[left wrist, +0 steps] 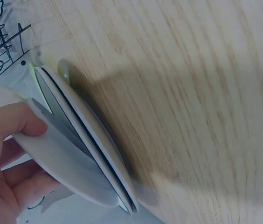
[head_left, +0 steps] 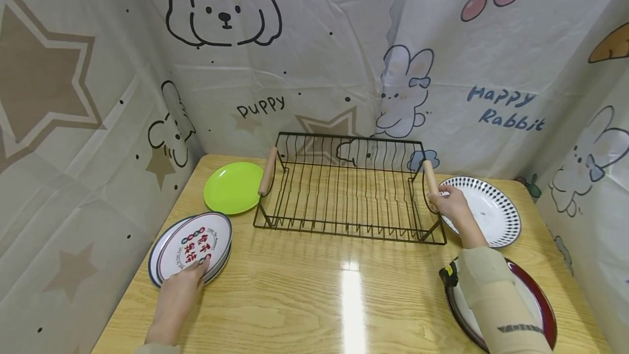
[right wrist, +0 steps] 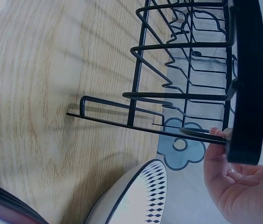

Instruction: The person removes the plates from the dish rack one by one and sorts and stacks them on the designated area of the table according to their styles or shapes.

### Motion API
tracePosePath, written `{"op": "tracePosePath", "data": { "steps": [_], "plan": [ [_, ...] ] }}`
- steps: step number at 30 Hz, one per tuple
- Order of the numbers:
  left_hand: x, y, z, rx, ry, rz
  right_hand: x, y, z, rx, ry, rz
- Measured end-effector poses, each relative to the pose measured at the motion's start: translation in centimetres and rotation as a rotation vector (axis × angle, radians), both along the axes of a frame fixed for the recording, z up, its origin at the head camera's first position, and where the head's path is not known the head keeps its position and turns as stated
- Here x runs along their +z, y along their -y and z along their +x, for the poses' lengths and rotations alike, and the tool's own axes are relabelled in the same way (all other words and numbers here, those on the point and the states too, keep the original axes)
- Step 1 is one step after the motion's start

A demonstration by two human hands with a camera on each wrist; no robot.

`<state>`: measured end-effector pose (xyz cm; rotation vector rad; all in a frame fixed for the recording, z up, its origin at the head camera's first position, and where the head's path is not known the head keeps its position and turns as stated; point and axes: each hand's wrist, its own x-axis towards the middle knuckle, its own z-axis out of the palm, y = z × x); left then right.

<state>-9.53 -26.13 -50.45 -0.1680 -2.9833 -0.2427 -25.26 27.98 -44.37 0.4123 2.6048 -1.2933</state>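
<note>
My left hand (head_left: 181, 295) pinches the near edge of a white oval plate (head_left: 196, 245) with red lettering and a dark rim. In the left wrist view the held plate (left wrist: 73, 170) tilts away from more plates (left wrist: 104, 149) stacked under it, thumb on one face and fingers on the other. My right hand (head_left: 456, 209) holds the right wooden handle (head_left: 430, 177) of a black wire dish rack (head_left: 344, 226). In the right wrist view that hand (right wrist: 243, 186) has its fingers at the rack's end, partly hidden behind a dark bar.
A green plate (head_left: 232, 187) lies left of the rack. To the right is a white plate with a black diamond rim (head_left: 508, 217). Nearer, under my right forearm, sits a dark red-rimmed plate (head_left: 546, 310). Printed cloth (head_left: 319, 81) hangs behind the wooden table (head_left: 295, 299).
</note>
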Motion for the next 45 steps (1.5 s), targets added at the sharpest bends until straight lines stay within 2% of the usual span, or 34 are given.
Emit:
{"op": "tracePosePath", "data": {
  "steps": [4, 8, 24, 37, 41, 45],
  "plan": [
    [0.19, -0.03, -0.13, 0.023, 0.085, 0.013, 0.07, 0.08, 0.06, 0.001, 0.005, -0.005],
    [0.27, 0.07, -0.33, 0.044, 0.14, 0.033, 0.08, 0.09, 0.11, 0.004, 0.006, -0.007],
    [0.53, 0.56, -0.75, 0.06, 0.254, 0.071, 0.19, 0.12, 0.13, 0.011, -0.001, -0.002],
    [0.35, 0.78, -0.76, 0.023, 0.265, 0.06, 0.2, 0.14, 0.12, 0.01, 0.003, -0.017],
    [0.14, 0.75, -0.52, 0.028, 0.254, 0.045, 0.26, 0.23, 0.18, 0.009, 0.001, -0.02],
    [0.07, 0.75, -0.63, 0.036, 0.279, 0.029, 0.33, 0.24, 0.21, 0.009, 0.002, -0.023]
  ]
}}
